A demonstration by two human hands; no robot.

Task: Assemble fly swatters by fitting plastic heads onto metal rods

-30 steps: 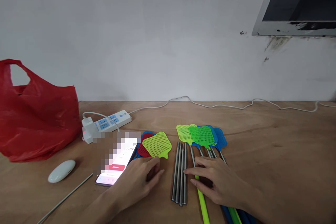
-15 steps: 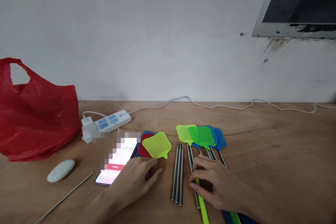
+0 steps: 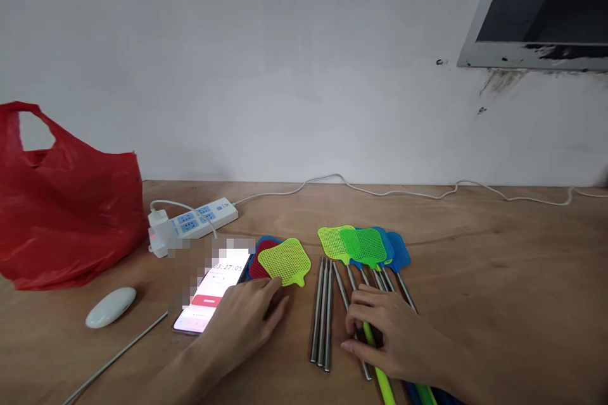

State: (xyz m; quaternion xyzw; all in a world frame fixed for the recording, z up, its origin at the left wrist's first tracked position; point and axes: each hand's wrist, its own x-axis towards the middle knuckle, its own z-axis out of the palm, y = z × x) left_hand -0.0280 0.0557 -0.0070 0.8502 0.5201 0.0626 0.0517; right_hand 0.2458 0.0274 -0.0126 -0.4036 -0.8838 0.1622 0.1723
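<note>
My left hand [image 3: 247, 323] is open with its fingers loosely curled, beside the phone. Its index fingertip is at the lower edge of a yellow-green fly swatter head [image 3: 285, 261], which overlaps red and blue heads. My right hand [image 3: 389, 329] has its fingers curled round a loose metal rod [image 3: 341, 285], which slants between thumb and fingers. Under that hand runs the yellow-green handle [image 3: 384, 386] of a fly swatter. Past its fingertips lie overlapping swatter heads, yellow-green [image 3: 335, 243], green [image 3: 365, 247] and blue [image 3: 401, 252]. Several shafts are partly hidden by the hand.
Three metal rods [image 3: 322, 316] lie side by side between my hands. A lit phone [image 3: 213, 294] sits at the left, near a white mouse-shaped object [image 3: 111, 307]. Behind are a power strip [image 3: 204, 216] and a red plastic bag [image 3: 71, 209]. A white cable [image 3: 389, 193] runs along the wall.
The metal rod at my right hand has tilted, its far end to the left and near end to the right. The yellow-green handle has shifted right. My left hand has moved slightly.
</note>
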